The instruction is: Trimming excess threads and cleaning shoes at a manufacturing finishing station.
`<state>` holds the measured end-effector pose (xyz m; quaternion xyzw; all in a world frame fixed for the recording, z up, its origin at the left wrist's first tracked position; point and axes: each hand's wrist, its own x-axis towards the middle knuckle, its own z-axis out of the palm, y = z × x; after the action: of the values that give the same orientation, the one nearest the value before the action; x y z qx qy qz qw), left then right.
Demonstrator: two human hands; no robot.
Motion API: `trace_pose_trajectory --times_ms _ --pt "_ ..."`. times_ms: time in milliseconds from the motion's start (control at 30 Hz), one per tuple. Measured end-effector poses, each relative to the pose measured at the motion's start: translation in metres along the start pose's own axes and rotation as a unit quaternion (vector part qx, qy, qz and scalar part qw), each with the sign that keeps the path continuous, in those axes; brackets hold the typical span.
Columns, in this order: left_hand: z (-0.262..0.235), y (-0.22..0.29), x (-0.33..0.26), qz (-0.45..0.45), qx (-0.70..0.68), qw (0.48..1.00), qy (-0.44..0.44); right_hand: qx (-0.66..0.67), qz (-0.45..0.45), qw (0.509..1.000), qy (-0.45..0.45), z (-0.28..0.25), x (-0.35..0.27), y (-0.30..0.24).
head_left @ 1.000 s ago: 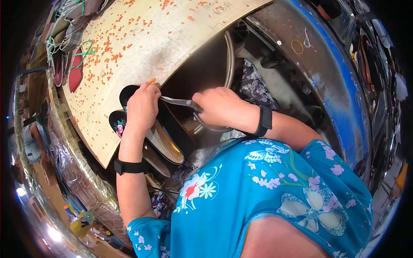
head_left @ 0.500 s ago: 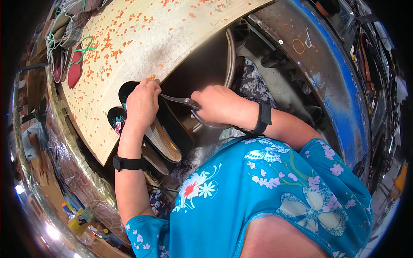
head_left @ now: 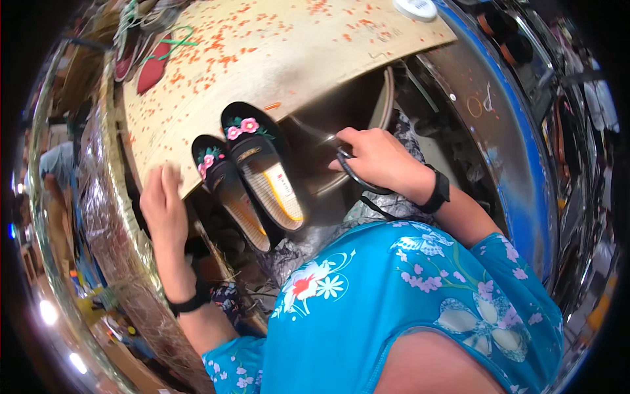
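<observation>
A pair of black slip-on shoes lies side by side with toes on the table edge and heels toward me. The right shoe (head_left: 268,172) and the left shoe (head_left: 230,194) have pink flowers on the toes and checked insoles. My right hand (head_left: 380,159) grips dark-handled scissors (head_left: 353,169), their blurred blades pointing toward the table edge. Left of the shoes, my left hand (head_left: 163,203) is off them, slightly blurred, fingers loosely bent and apart with nothing visible in them. A small orange scrap (head_left: 272,106) lies beside the right shoe's toe.
Orange bits (head_left: 226,59) are strewn over the wooden table (head_left: 308,85). A red shoe part (head_left: 155,65) with green cord lies at the far left, a white round lid (head_left: 416,8) at the far edge. A blue-edged metal surface (head_left: 459,98) stands to the right.
My left hand has let go of the right shoe's toe and moved left and toward me, uncovering the flowers. The orange scrap now lies on the table. My right hand keeps the scissors.
</observation>
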<state>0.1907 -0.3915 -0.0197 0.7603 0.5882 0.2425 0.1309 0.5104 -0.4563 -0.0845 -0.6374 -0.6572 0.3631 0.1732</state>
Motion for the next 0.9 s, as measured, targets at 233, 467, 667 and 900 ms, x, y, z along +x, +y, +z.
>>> trace_pose_trajectory --times_ms 233,467,667,900 --pt "-0.061 -0.066 -0.163 -0.179 0.248 0.944 -0.126 -0.065 -0.193 0.973 0.112 0.034 0.02 -0.062" --pt "0.023 0.019 -0.101 -0.259 -0.345 0.9 -0.07 -0.092 -0.216 0.951 0.203 0.068 0.058 -0.057" --pt "0.085 0.013 -0.066 -0.159 -0.046 0.985 -0.05 -0.063 -0.081 0.985 0.139 0.06 0.052 -0.059" --pt "0.082 -0.028 -0.09 -0.216 -0.267 0.939 0.029 0.009 -0.07 0.992 0.104 0.06 0.051 -0.054"
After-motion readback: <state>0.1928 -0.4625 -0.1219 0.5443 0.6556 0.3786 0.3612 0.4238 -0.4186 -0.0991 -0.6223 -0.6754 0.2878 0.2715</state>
